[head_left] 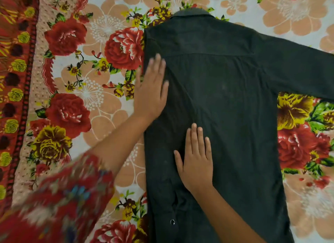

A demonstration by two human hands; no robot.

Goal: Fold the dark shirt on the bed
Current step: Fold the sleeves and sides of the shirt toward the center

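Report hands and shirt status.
Left hand open, flat on dark shirt edge. Right hand flat mid-shirt. One sleeve spread out. Nothing blocking.

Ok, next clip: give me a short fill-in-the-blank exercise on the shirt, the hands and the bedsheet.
1. The dark shirt lies with its collar pointing ____ from the person.
2. The left hand and the right hand both rest, fingers straight, on the ____.
3. One sleeve stretches out toward the picture's ____ edge.
4. The bedsheet is printed with ____.
Missing words: away, shirt, right, flowers.
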